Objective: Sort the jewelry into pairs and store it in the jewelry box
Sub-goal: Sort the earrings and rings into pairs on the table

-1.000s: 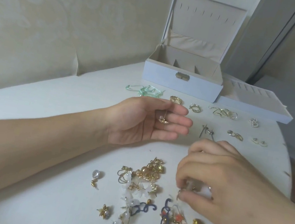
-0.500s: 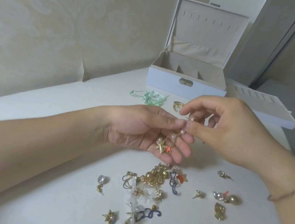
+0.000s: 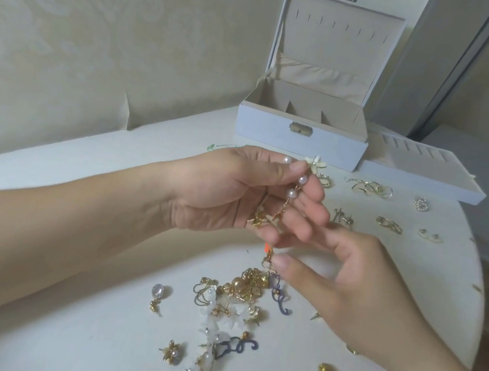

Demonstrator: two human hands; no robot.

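Observation:
My left hand (image 3: 244,195) is raised above the white table (image 3: 85,304), palm up, pinching a dangling pearl-and-gold earring (image 3: 293,190) between thumb and fingertips; a white flower piece (image 3: 315,162) shows at its fingertips. Just below it, my right hand (image 3: 349,285) pinches the orange-and-gold lower end (image 3: 267,253) of the dangle. Beneath both hands lies an unsorted pile of jewelry (image 3: 235,301). The open white jewelry box (image 3: 302,130) stands at the back of the table.
The box's removed ring tray (image 3: 425,171) lies to its right. Paired pieces are laid in rows in front of it: gold rings (image 3: 370,188), gold hoops (image 3: 388,224), small studs (image 3: 430,235). The table's edge curves down the right side. A wall runs along the left.
My left hand has closed its fingers on the earring and lifted it. My right hand has dropped from the earring's top to its lower end, near the pile.

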